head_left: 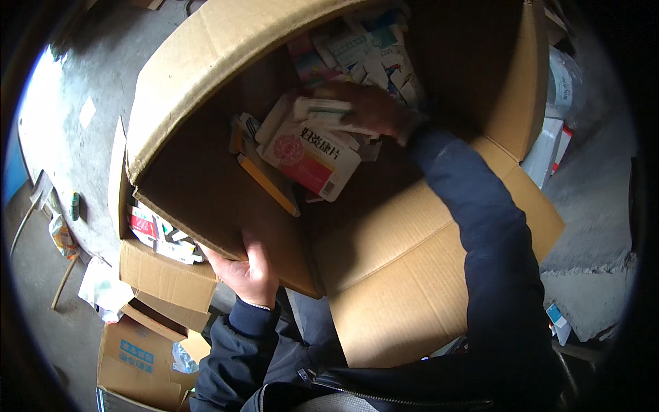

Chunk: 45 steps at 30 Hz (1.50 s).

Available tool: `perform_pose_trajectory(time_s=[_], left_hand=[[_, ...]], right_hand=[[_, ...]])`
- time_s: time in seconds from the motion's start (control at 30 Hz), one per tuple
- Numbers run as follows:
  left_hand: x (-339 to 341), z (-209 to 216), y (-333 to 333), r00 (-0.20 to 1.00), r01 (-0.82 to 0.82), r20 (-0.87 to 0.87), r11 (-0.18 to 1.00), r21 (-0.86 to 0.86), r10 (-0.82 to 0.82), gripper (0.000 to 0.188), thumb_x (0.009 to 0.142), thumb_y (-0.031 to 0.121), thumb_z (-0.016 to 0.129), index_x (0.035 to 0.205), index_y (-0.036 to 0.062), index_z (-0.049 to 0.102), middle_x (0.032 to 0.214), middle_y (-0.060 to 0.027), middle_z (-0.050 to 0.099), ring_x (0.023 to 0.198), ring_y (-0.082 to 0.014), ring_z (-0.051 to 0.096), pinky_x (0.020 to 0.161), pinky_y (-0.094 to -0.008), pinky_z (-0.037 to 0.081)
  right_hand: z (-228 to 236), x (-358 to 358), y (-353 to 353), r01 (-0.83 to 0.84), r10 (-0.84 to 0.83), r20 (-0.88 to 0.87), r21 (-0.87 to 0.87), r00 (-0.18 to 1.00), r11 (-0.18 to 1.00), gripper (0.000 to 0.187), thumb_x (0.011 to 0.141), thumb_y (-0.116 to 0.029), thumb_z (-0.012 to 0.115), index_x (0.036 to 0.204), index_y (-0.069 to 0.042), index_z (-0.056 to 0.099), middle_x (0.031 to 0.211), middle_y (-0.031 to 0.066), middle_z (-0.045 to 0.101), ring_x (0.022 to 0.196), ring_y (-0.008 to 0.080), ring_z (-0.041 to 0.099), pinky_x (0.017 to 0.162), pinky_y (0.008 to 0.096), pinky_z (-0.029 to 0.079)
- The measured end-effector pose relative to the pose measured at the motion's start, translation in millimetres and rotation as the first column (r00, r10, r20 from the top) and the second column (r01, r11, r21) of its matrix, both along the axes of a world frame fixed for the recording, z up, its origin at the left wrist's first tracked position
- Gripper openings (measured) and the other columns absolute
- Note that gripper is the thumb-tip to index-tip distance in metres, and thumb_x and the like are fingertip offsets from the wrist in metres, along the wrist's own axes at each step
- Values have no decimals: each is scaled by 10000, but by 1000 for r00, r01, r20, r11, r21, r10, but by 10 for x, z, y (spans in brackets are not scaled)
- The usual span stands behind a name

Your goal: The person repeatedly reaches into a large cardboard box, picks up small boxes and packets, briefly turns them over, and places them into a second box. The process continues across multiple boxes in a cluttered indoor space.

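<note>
A large brown cardboard box (398,281) lies tipped before me, its open side toward me. My left hand (248,269) grips the edge of its left flap, thumb on the near face. Inside the box, my right hand (374,110) is in shadow and slightly blurred, its fingers closed around a small white medicine carton (322,112). Just below that hand lies a larger white and red medicine carton (305,156). An orange-edged carton (268,184) leans beside it. Deeper in are several crumpled printed packets (374,58).
At the left, a smaller cardboard box (168,275) holds several cartons, with another open box (134,357) below it. A wooden-handled tool (65,281) lies on the grey floor. Plastic-wrapped items (563,82) and a white package (542,151) stand at the right.
</note>
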<state>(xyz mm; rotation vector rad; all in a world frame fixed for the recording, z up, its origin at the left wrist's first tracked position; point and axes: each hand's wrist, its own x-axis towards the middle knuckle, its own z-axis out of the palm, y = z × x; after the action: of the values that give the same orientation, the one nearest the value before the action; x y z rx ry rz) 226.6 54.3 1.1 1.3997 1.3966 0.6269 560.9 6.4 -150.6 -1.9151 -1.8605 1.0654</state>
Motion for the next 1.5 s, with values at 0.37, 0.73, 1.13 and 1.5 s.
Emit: perform_pose_trajectory(time_s=[0.37, 0.73, 1.13, 1.5], left_hand=[[-41, 11, -20, 999, -16, 41, 998, -68, 18, 481, 909, 88, 577, 1352, 6, 407, 1198, -114, 548, 1080, -213, 531, 997, -348, 398], [-2, -1, -16, 997, -35, 67, 998, -58, 39, 492, 900, 98, 598, 1346, 4, 413, 1211, -127, 539, 1106, -229, 519, 1010, -360, 392], [-43, -21, -24, 997, -23, 65, 996, -89, 29, 556, 903, 122, 582, 1400, 3, 365, 1264, -138, 517, 1148, -239, 507, 1038, -362, 374], [-46, -33, -43, 997, -40, 61, 995, -90, 46, 563, 901, 111, 586, 1403, 1, 356, 1246, -129, 532, 1114, -216, 528, 1005, -344, 399]], right_hand=[[-531, 901, 567, -168, 228, 690, -155, 687, 974, 358, 843, -143, 647, 1200, -108, 643, 1231, 114, 610, 1095, 314, 610, 938, 471, 500], [296, 307, -844, -178, 232, 425, -165, 875, 970, 392, 840, -47, 598, 1230, -86, 591, 1114, 142, 624, 1055, 357, 606, 915, 470, 497], [-459, 764, 282, -322, 244, 762, -50, 600, 945, 326, 879, -116, 591, 1199, -115, 655, 1196, 147, 610, 1103, 310, 576, 938, 420, 502], [291, 257, -501, -47, 65, 259, -73, 964, 996, 343, 907, -198, 580, 1206, -39, 638, 1122, 186, 619, 1023, 342, 625, 918, 435, 515]])
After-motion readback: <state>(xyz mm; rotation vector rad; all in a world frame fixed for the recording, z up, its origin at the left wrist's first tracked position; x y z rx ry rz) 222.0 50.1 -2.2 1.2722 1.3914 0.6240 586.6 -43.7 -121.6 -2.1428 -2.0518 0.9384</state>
